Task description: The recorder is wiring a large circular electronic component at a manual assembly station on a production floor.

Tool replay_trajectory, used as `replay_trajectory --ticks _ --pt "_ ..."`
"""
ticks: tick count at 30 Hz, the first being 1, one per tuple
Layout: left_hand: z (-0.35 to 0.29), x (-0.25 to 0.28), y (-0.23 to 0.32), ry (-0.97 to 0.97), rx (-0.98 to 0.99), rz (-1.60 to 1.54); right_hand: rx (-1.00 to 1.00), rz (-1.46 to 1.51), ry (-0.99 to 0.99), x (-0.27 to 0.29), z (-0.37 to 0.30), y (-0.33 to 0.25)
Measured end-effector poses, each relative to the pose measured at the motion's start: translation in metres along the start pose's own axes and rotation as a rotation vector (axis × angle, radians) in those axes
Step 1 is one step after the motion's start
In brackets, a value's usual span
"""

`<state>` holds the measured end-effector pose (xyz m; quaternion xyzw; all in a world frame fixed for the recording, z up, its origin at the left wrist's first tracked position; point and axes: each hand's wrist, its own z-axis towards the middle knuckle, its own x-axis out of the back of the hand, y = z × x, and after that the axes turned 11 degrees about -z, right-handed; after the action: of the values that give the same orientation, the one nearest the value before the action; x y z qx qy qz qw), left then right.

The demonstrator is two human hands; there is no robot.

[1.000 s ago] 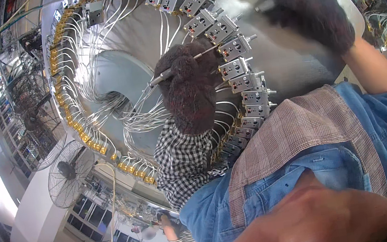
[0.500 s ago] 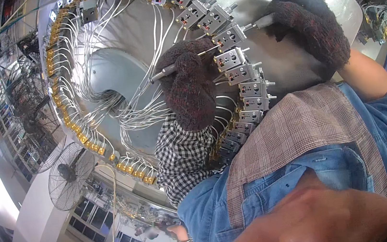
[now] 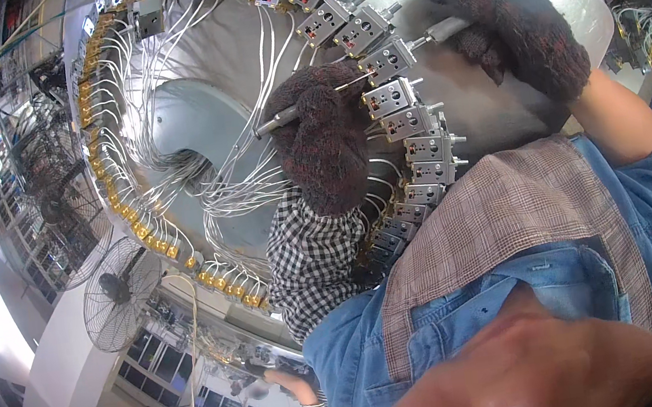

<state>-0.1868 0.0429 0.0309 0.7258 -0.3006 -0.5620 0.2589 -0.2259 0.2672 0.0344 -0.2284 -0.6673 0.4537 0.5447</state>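
Observation:
A row of silver metal blocks (image 3: 388, 61) with round holes and threaded shafts curves around a metal disc. My left hand (image 3: 322, 139), in a dark knitted glove, is closed around a slim tool with a metal handle (image 3: 277, 121). Its thin tip reaches the inner face of one block. On the outer side of that same block, my right hand (image 3: 516, 29), in a matching glove, grips a grey cylindrical handle (image 3: 448, 28) between fingers and thumb. The handle lines up with the block's shaft; the exact contact is small and hard to make out.
White wires (image 3: 236, 198) run from the disc's central hole to the blocks and to brass-coloured fittings (image 3: 138, 230) along the left rim. Similar wired parts (image 3: 639, 35) sit at the far right. A standing fan (image 3: 117, 290) is at left; another person's arm (image 3: 295, 386) shows below.
My right hand has rotated about the grey handle, its fingers shifting and more of the handle now showing. My left hand and its tool have hardly moved.

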Motion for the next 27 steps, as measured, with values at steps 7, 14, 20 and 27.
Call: replay_trajectory --ticks 7,14,20,27 --pt "0.000 0.002 -0.004 0.022 -0.049 0.069 -0.358 0.453 -0.108 0.001 -0.001 -0.001" --pt "0.000 0.002 -0.006 0.039 -0.011 0.009 -0.514 0.642 0.014 -0.006 -0.001 -0.011" --pt "-0.001 0.002 -0.005 0.050 -0.024 0.042 -0.449 0.435 -0.036 0.000 0.000 -0.012" --pt "-0.001 -0.004 -0.004 0.048 -0.015 -0.015 0.505 -0.231 0.005 0.012 0.000 0.018"
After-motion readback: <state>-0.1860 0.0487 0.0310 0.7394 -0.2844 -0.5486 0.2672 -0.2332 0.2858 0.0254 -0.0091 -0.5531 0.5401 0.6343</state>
